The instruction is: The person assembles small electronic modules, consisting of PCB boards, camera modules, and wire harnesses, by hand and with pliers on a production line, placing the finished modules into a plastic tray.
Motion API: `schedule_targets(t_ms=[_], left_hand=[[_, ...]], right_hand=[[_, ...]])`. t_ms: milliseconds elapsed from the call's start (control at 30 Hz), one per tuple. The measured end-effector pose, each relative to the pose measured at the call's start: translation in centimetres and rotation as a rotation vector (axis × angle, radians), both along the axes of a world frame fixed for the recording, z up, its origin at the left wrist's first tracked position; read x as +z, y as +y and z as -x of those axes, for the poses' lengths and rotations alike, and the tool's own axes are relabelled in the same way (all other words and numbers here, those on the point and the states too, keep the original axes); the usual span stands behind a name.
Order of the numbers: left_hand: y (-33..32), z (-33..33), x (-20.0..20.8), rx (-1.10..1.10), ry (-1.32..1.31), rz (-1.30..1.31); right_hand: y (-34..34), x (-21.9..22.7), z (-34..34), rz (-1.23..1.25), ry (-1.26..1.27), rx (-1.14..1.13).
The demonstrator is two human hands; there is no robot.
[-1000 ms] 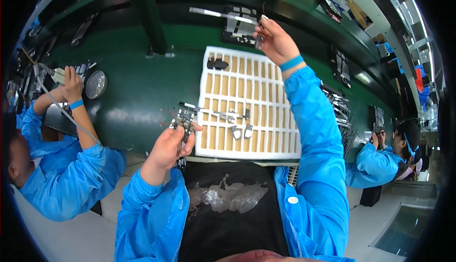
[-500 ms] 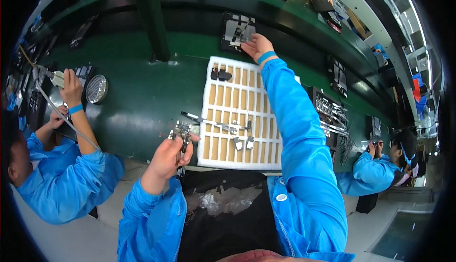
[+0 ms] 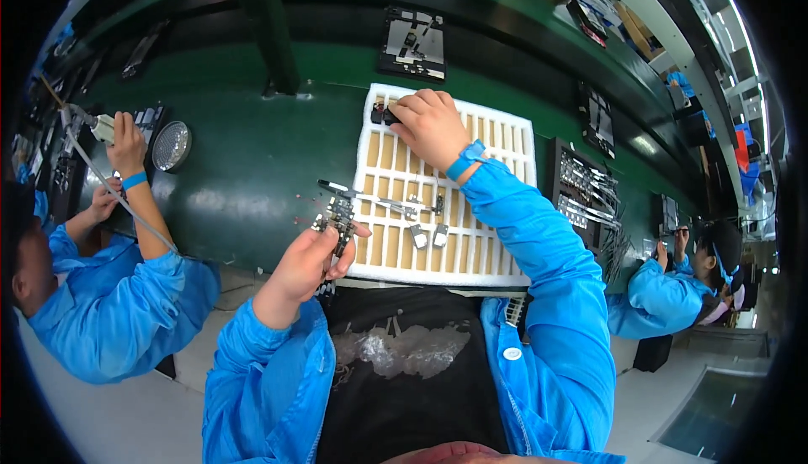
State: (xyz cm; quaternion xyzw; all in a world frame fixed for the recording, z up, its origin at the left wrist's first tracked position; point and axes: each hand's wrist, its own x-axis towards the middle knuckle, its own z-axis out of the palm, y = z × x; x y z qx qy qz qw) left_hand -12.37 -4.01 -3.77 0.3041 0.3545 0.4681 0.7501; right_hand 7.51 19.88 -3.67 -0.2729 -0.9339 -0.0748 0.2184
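Note:
My left hand (image 3: 305, 264) is closed on a small circuit board (image 3: 338, 214) beside the left edge of a white foam tray (image 3: 362, 269) divided into narrow slots. Over the tray's far left corner, my right hand (image 3: 431, 130) bends its fingers down onto a small black part (image 3: 378, 114); the fingertips are partly hidden. A thin, light strip with a dark end (image 3: 335, 186) lies across the tray's left edge, near the board. Two small grey-and-black pieces (image 3: 419, 236) rest on the slots farther right.
Beyond the foam tray lies a black tray (image 3: 411, 68) with small parts. A dark box of metal parts (image 3: 581, 180) stands at right. A round metal dish (image 3: 172, 146) sits left, near a co-worker's hand (image 3: 126, 148) holding a tool. Another person (image 3: 665, 287) works at far right.
My right hand has come back from the black tray to the foam tray's far left corner, onto the black part. My left hand still holds the circuit board, slightly farther right.

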Motion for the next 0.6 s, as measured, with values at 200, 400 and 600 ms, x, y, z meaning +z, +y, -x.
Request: schedule_targets(t_ms=[200, 400, 600], left_hand=[[-0.5, -0.5, 0.5, 0.005, 0.021, -0.034], [-0.7, -0.7, 1.0, -0.004, -0.013, -0.043], [0.1, -2.3, 2.8, -0.010, -0.006, -0.034]], right_hand=[[-0.6, -0.5, 0.2, -0.164, -0.033, 0.020], [-1.7, 1.0, -0.3, -0.039, 0.195, 0.082], [-9.0, 4.8, -3.2, 0.840, 0.534, -0.170]])
